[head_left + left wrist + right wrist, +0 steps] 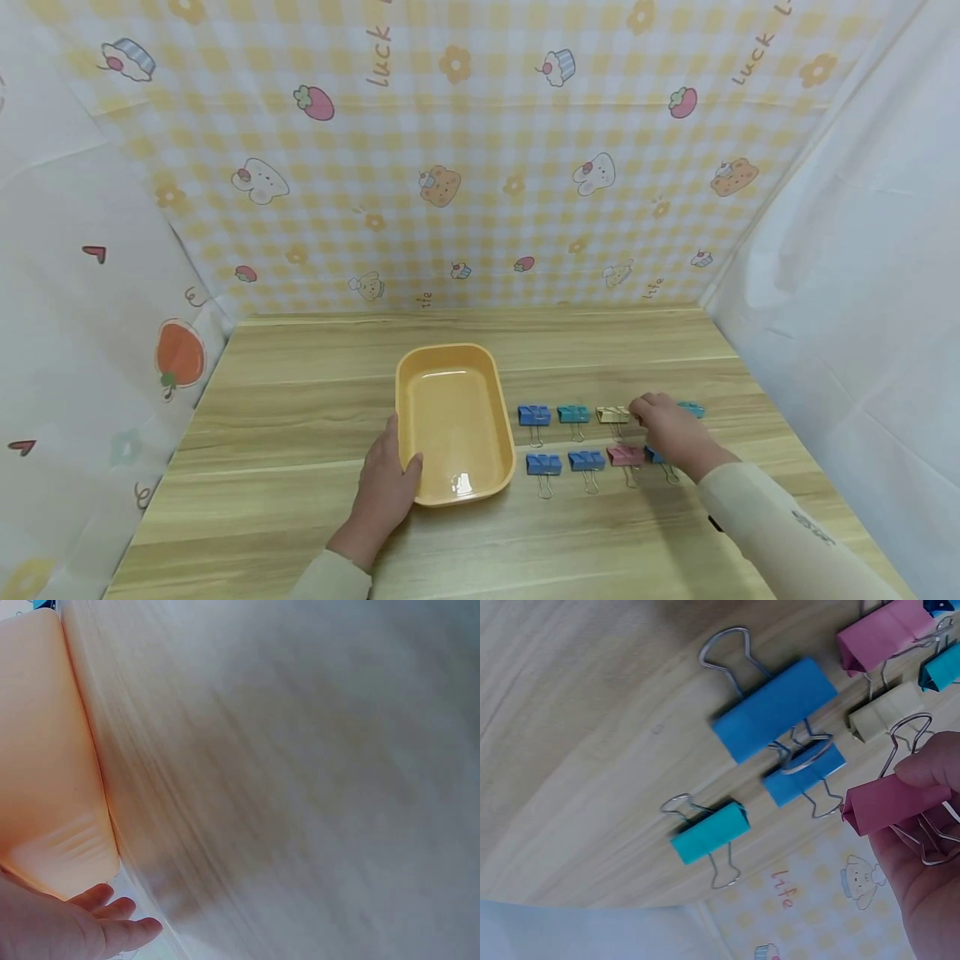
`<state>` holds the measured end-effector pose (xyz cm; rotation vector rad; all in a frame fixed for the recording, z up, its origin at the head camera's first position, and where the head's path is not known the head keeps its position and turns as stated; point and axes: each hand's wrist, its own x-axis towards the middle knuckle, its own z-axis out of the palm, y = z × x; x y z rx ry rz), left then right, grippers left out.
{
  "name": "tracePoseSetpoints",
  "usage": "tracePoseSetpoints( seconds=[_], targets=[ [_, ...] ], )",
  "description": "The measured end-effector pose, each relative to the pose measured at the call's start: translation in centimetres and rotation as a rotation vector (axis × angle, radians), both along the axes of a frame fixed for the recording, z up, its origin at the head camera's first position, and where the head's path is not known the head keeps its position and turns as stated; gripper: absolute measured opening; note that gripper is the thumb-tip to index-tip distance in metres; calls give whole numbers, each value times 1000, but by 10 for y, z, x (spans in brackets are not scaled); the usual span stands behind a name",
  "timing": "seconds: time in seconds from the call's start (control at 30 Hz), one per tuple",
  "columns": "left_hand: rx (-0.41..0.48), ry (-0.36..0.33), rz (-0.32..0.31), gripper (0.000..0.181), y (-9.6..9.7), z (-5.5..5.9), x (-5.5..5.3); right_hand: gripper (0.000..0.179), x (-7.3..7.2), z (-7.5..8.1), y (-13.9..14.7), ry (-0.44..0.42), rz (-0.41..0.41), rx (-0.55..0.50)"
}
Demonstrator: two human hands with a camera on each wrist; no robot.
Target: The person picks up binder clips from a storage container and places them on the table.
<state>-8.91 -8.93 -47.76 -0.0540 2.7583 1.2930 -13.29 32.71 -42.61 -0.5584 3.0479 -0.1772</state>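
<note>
My left hand [386,482] is at the near left side of a yellow plastic tray [406,379], thumb over the rim and fingers along the outer wall. In the left wrist view, the fingertips [127,924] show beside the tray's side wall [52,742]. A pink binder clip [891,801] is pinched between the thumb and fingers of my right hand [930,885]; in the head view the right hand [673,429] hides it. Close by are a yellow binder clip [612,415], a teal clip [692,409] and a blue clip [776,709].
Binder clips stand in two rows right of the tray, including a blue one [534,415], a teal one [573,414] and a pink one [626,455]. The wooden table [300,400] meets a checked cloth [487,200] behind and a white cloth [847,275] at the right.
</note>
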Motion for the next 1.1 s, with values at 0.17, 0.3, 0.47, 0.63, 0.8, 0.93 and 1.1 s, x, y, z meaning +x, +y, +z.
tracePoseSetpoints(
  seconds=[0.17,0.3,0.47,0.63,0.8,0.93,1.1],
  targets=[
    [8,-3,1,73,0,2,1,33,4,-1,8,8,10,-13],
    [-2,-3,-3,72,0,2,1,33,8,-3,17,-8,-7,-18],
    [-1,-3,0,73,0,0,0,35,13,-4,26,8,-18,-28],
    [1,-10,-1,74,0,-2,-1,33,17,-2,32,33,-20,-37],
    [-8,2,-3,74,0,-4,-2,33,19,-2,40,14,-36,-34],
    [-9,-2,1,74,0,-3,-2,34,23,-2,44,22,-29,-25],
    [-4,-7,1,73,1,1,0,33,27,-3,50,43,-32,-6]
  ],
)
